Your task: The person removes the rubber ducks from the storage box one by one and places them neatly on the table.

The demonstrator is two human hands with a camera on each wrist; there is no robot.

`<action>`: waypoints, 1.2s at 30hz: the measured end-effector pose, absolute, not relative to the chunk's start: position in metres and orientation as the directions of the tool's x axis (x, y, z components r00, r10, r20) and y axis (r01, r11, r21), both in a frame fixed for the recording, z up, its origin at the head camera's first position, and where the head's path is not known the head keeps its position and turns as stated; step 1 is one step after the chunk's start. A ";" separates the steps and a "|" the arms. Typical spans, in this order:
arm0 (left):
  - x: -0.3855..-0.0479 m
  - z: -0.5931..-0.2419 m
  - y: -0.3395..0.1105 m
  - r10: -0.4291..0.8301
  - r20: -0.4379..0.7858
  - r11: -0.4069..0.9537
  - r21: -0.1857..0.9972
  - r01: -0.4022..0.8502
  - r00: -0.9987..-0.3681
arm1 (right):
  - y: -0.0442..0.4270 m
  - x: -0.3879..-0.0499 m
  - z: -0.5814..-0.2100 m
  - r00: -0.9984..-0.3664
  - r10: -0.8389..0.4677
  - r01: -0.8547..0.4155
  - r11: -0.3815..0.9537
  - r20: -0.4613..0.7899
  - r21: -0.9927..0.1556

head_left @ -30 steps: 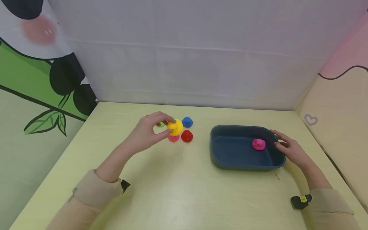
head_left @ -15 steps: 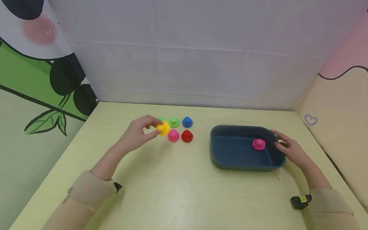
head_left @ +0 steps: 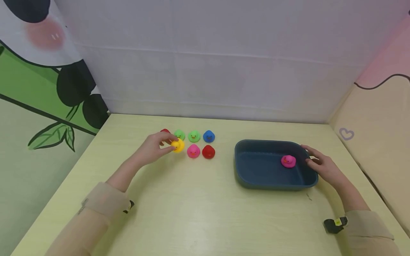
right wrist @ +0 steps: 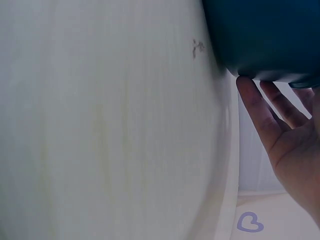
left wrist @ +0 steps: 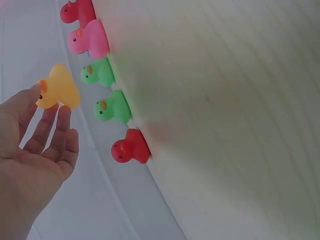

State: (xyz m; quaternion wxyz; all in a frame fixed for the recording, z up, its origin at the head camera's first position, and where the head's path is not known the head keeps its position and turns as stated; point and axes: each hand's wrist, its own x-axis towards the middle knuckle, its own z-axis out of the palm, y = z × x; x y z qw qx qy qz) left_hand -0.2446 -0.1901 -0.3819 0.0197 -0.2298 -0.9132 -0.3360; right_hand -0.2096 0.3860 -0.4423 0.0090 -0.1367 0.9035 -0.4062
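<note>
My left hand (head_left: 153, 148) pinches a yellow rubber duck (head_left: 178, 145) between thumb and fingertips, above the table at the left end of the front row. In the left wrist view the yellow duck (left wrist: 59, 89) is held off the table. Beside it on the table sit a pink duck (head_left: 193, 151) and a red duck (head_left: 208, 152). Behind are a partly covered red duck (head_left: 165, 130), two green ducks (head_left: 194, 136) and a blue duck (head_left: 209, 136). My right hand (head_left: 325, 168) touches the right end of a dark blue bin (head_left: 266, 170), its fingers fairly straight against the outer wall (right wrist: 270, 45).
A pink duck (head_left: 288, 161) sits inside the bin, towards its right end. The light wooden table (head_left: 198, 217) is bordered by a pale cloth wall (head_left: 208, 78) at the back and printed panels on both sides.
My left hand has moved left and lower with the yellow duck, uncovering the green and pink ducks behind it. The right hand and the bin have stayed put.
</note>
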 end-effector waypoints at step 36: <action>-0.273 -0.406 -0.195 0.394 -0.130 0.753 0.614 0.238 -0.910 | 0.387 -0.210 -0.444 -0.961 -0.259 -0.243 0.632 0.096 -0.736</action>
